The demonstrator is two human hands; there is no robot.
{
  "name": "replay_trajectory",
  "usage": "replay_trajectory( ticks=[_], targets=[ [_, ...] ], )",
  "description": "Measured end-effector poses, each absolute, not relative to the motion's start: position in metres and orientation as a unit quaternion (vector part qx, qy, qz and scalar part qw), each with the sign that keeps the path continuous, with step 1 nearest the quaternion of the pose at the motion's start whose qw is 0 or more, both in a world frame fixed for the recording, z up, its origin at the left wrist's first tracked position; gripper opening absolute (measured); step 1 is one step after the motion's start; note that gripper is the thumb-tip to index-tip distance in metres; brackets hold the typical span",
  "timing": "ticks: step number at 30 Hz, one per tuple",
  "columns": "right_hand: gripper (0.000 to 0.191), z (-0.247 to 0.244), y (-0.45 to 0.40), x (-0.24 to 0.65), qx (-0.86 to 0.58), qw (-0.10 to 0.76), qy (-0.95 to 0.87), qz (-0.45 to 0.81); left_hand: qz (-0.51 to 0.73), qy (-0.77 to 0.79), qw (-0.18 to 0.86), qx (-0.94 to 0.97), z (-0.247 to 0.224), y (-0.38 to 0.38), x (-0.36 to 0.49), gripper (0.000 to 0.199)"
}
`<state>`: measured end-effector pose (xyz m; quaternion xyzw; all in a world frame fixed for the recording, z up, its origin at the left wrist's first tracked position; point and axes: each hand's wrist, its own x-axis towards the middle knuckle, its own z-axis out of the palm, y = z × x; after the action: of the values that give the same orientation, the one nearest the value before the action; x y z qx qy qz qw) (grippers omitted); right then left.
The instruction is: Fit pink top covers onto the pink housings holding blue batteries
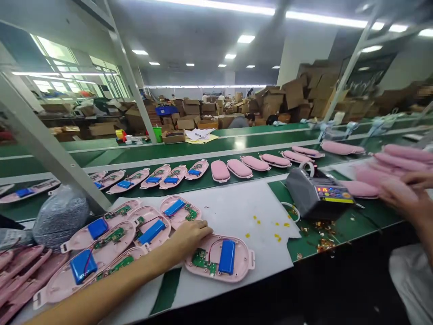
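My left hand [191, 238] reaches in from the lower left, its fingers curled over the upper left rim of a pink plastic housing half [241, 271]. That housing lies open side up on the white sheet, with a blue battery pack [227, 256] and a green circuit board [201, 260] inside. Close behind the hand rests another such housing [176, 221]. More open housings [117, 246] with batteries and boards overlap to the left, under and beside my forearm. My right hand is out of view.
A co-worker's hands [402, 194] are at stacked pink covers [402, 160] on the right. A grey tape dispenser [316, 194] stands before them. Housings line the green conveyor [203, 183] behind the white sheet [237, 203]. Yellow scraps [277, 237] lie about. A metal post [57, 149] rises at left.
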<state>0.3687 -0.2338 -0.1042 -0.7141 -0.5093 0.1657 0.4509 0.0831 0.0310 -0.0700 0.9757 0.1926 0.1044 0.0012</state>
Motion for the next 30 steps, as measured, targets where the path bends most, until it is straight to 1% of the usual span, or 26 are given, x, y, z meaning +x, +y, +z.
replay_trajectory(
  ticks=[2, 5, 7, 8, 9, 10, 11, 12, 14, 16, 18, 22, 24, 26, 28, 30],
  targets=[
    [0.035, -0.074, -0.237, 0.356, -0.720, 0.428, -0.527, 0.142, 0.171, 0.204, 0.072, 0.961, -0.070, 0.034, 0.076, 0.021],
    [0.035, -0.040, -0.201, 0.334, -0.715, 0.387, -0.569, 0.127, 0.296, 0.290, 0.253, 0.874, -0.061, 0.033, 0.063, 0.016],
    [0.041, -0.023, -0.159, 0.316, -0.705, 0.309, -0.633, 0.081, 0.374, 0.341, 0.358, 0.785, -0.055, 0.028, 0.052, 0.015],
    [0.043, -0.017, -0.136, 0.306, -0.692, 0.256, -0.673, 0.049, 0.401, 0.345, 0.380, 0.759, -0.053, 0.024, 0.047, 0.015],
    [0.044, -0.012, -0.115, 0.295, -0.672, 0.204, -0.712, 0.018, 0.418, 0.333, 0.378, 0.756, -0.052, 0.018, 0.042, 0.014],
    [0.044, -0.007, -0.097, 0.284, -0.646, 0.162, -0.746, -0.005, 0.430, 0.308, 0.354, 0.771, -0.051, 0.011, 0.038, 0.013],
    [0.043, -0.003, -0.083, 0.273, -0.621, 0.139, -0.771, -0.015, 0.440, 0.285, 0.310, 0.793, -0.051, 0.004, 0.036, 0.012],
    [0.042, 0.000, -0.073, 0.263, -0.602, 0.135, -0.787, -0.015, 0.451, 0.270, 0.255, 0.812, -0.051, -0.003, 0.036, 0.012],
    [0.040, 0.006, -0.062, 0.248, -0.588, 0.162, -0.792, -0.008, 0.475, 0.283, 0.153, 0.819, -0.052, -0.012, 0.038, 0.013],
    [0.039, 0.009, -0.060, 0.240, -0.594, 0.202, -0.778, 0.001, 0.499, 0.314, 0.116, 0.800, -0.055, -0.016, 0.042, 0.011],
    [0.037, 0.009, -0.060, 0.238, -0.605, 0.217, -0.765, 0.019, 0.515, 0.320, 0.156, 0.780, -0.060, -0.015, 0.045, 0.012],
    [0.033, 0.003, -0.058, 0.243, -0.640, 0.192, -0.741, 0.070, 0.498, 0.348, 0.331, 0.722, -0.074, -0.010, 0.049, 0.005],
    [0.025, -0.002, -0.055, 0.242, -0.650, 0.187, -0.732, 0.082, 0.485, 0.364, 0.380, 0.698, -0.079, -0.008, 0.051, 0.017],
    [0.017, -0.007, -0.051, 0.238, -0.651, 0.187, -0.731, 0.086, 0.486, 0.346, 0.366, 0.714, -0.081, -0.007, 0.053, 0.019],
    [0.014, -0.012, -0.046, 0.233, -0.642, 0.185, -0.738, 0.098, 0.486, 0.314, 0.321, 0.750, -0.082, -0.007, 0.054, 0.016],
    [0.012, -0.017, -0.041, 0.229, -0.621, 0.184, -0.752, 0.124, 0.485, 0.302, 0.293, 0.767, -0.081, -0.007, 0.055, 0.017]
  ],
)
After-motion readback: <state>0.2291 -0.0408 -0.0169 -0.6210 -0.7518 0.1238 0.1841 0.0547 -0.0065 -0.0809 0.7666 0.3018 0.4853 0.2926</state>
